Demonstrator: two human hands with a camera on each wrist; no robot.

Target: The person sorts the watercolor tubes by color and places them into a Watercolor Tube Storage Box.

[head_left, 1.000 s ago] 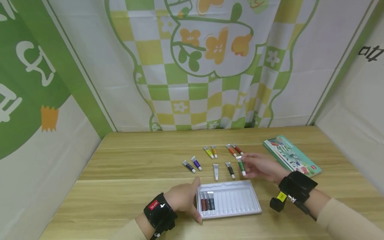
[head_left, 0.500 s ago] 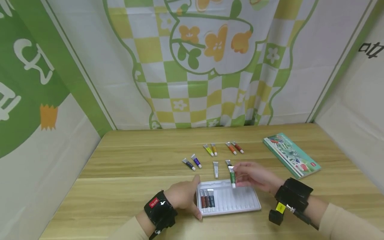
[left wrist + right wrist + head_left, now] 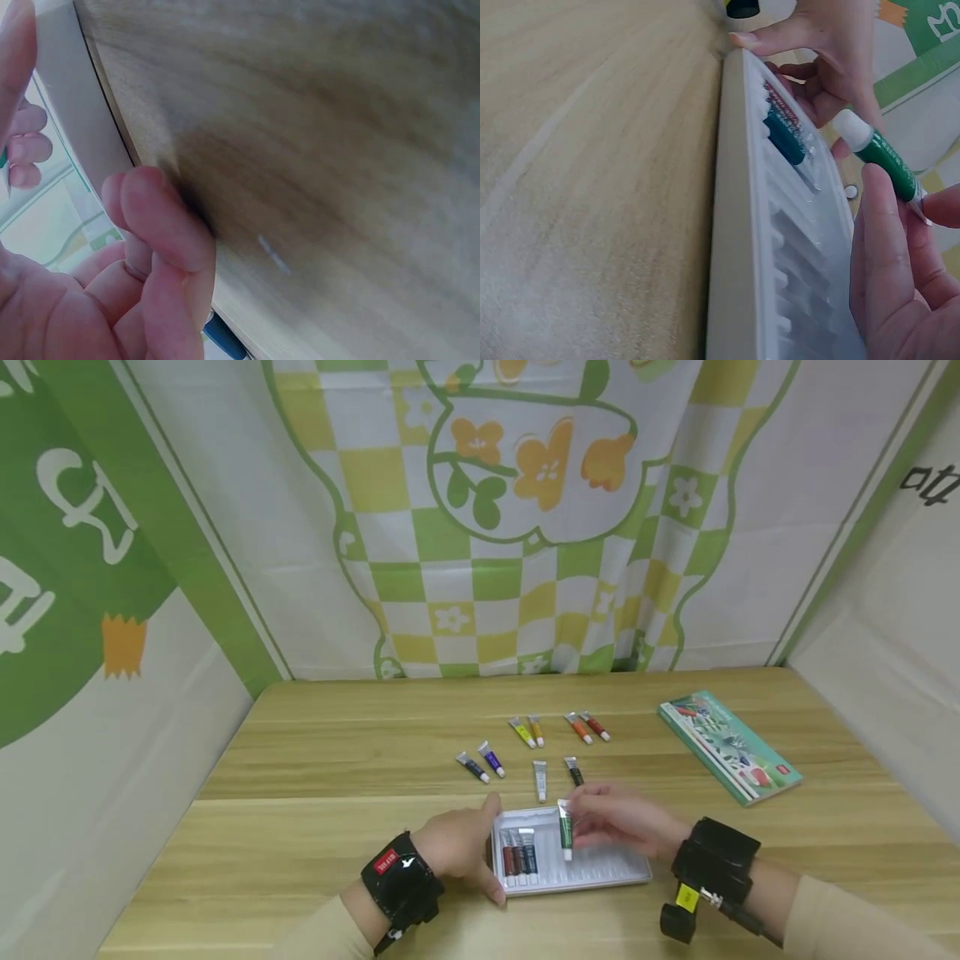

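Note:
My right hand (image 3: 622,817) pinches a green paint tube (image 3: 566,835) by its silver end, white cap down, above the middle of a white paint tray (image 3: 577,887). In the right wrist view, thumb and fingers hold the green tube (image 3: 889,165), clear of the tray's slots. My left hand (image 3: 456,843) grips the tray's left end, thumb and a finger at its corners; the left wrist view shows curled fingers (image 3: 169,217) beside the tray's wall (image 3: 86,97). Three tubes (image 3: 518,853), two reddish brown and one dark blue-green, lie side by side in the leftmost slots.
Behind the tray lie a white tube (image 3: 540,781), a black one (image 3: 573,771), a dark tube (image 3: 472,767) and a violet one (image 3: 492,759). Yellow (image 3: 522,732), ochre (image 3: 536,731), orange (image 3: 578,727) and red (image 3: 596,726) tubes lie farther back. A teal box (image 3: 731,747) is at right.
The right hand has carried the green tube left and toward me, from beside the black tube to above the tray. The left hand stays on the tray's left end.

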